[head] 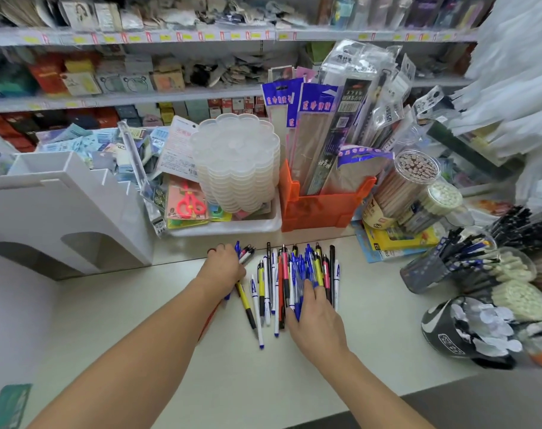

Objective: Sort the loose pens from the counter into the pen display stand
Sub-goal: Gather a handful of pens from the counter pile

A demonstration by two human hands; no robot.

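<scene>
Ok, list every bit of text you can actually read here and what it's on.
"A": white pens lying on the counter.
"12": yellow box under the pencil tubs.
Blue-topped packets in the orange bin: printed characters, too blurred to read.
Shelf price tags: too small to read.
Pink card behind the palettes: unreadable.

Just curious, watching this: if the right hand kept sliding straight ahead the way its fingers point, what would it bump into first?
The right hand already rests on the loose pens, so it would push through those first. Beyond them, probably the orange bin at the counter's back, though depth is hard to judge.
</scene>
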